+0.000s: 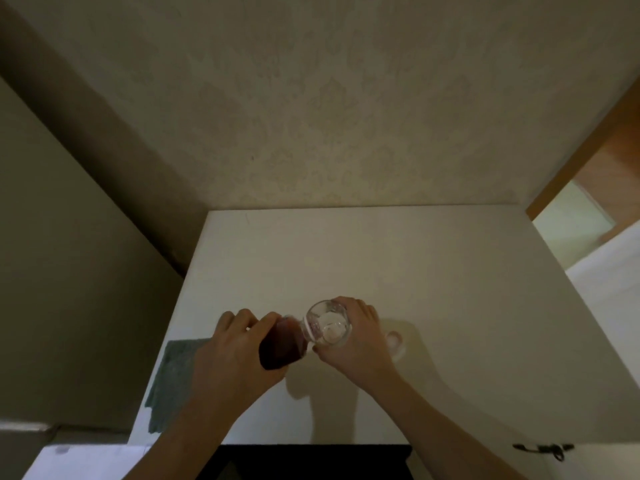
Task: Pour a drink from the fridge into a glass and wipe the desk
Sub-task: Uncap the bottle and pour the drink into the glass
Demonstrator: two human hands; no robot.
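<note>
Above white desk (381, 258), hands tip bottle (282, 346) against glass (327, 327).

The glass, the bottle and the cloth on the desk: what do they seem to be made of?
The glass looks like clear, smooth glass; the desk shows through it. The bottle seems transparent, probably plastic, since dark red drink shows inside; glass cannot be excluded. The cloth looks like grey-green matte textile with a fuzzy surface.
</note>
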